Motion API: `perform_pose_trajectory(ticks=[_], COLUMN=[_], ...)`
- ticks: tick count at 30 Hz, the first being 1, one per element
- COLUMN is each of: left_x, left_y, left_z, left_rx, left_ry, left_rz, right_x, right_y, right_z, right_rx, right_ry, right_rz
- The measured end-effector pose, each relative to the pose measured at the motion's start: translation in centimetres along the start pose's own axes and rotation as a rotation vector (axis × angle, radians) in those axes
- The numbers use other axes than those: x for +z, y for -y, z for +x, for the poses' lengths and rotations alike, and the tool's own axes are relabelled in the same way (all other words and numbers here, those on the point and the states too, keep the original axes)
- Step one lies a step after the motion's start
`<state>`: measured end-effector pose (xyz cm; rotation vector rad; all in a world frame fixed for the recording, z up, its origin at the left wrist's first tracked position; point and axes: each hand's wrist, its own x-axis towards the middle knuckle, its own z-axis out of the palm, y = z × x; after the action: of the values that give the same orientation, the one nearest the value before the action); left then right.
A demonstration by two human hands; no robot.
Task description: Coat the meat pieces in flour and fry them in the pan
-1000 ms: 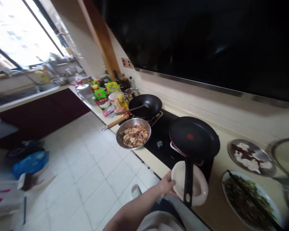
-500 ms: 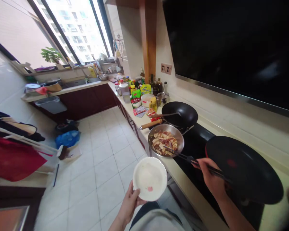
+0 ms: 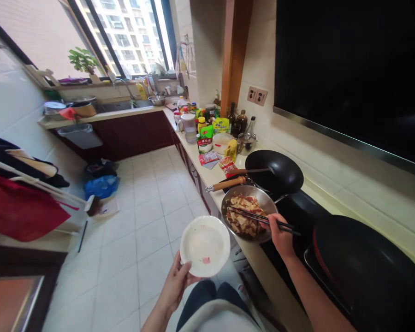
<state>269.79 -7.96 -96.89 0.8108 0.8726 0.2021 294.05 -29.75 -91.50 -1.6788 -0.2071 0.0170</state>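
My left hand point(image 3: 180, 281) is closed on the rim of a white bowl point(image 3: 207, 240), held over the floor in front of the counter. A small pinkish-red mark shows inside the bowl. In my right hand point(image 3: 279, 235) is a pair of dark chopsticks point(image 3: 254, 216), their tips reaching into a steel pan point(image 3: 272, 210). Sliced, browned meat point(image 3: 244, 221) fills much of that pan, and the chopstick tips touch it. Part of the pan's near right rim is hidden behind my right hand.
Behind the steel pan sits a black wok point(image 3: 290, 173) with a wooden-handled spatula across it. A large dark pan point(image 3: 370, 276) occupies the right of the stove. Seasoning packets point(image 3: 204, 140), bottles point(image 3: 241, 122) and a water pitcher point(image 3: 189, 129) crowd the counter further back.
My right hand has moved left and forward, closer to the pan, and the chopsticks lie flatter over the meat. The bowl has shifted slightly left and up. The view has turned.
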Motion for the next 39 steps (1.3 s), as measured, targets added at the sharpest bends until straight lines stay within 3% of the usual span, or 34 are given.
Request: perform_pose_trajectory(ticks=[3, 6, 10, 15, 20, 24, 27, 30, 35, 39], left_x=[1.2, 2.2, 2.5, 2.2, 3.3, 4.5, 5.6, 6.9, 8.2, 9.2], left_y=[0.4, 0.8, 1.3, 0.9, 0.8, 0.6, -0.6, -2.4, -4.4, -2.0], left_z=[-0.4, -0.8, -1.1, -2.0, -2.8, -2.6, -1.8, -0.5, 0.6, 0.7], left_rx=[0.012, 0.018, 0.024, 0.024, -0.078, -0.154, -0.104, -0.019, -0.019, -0.188], left_ry=[-0.025, -0.044, -0.054, 0.037, 0.227, 0.284, 0.294, 0.320, 0.510, 0.733], left_rz=[-0.036, -0.056, -0.063, 0.069, 0.186, 0.201, 0.200, 0.189, 0.314, 0.432], right_x=[0.5, -0.1, -3.0, -7.2, -8.9, -8.1, -7.0, -6.6, -8.4, -10.7], right_y=[-0.8, -1.7, -2.2, -0.2, 3.5, 4.4, 3.9, 3.6, 3.9, 3.9], right_z=[1.5, 3.2, 4.7, 4.4, 2.6, 0.5, -1.2, -2.1, -0.9, 0.2], right_rx=[0.030, 0.060, 0.071, 0.068, 0.003, -0.080, -0.190, -0.249, -0.174, -0.058], right_ry=[-0.038, -0.172, -0.306, -0.277, -0.065, 0.336, 0.574, 0.660, 0.456, 0.271], right_rz=[0.041, 0.102, 0.145, 0.112, -0.141, -0.311, -0.427, -0.437, -0.363, -0.234])
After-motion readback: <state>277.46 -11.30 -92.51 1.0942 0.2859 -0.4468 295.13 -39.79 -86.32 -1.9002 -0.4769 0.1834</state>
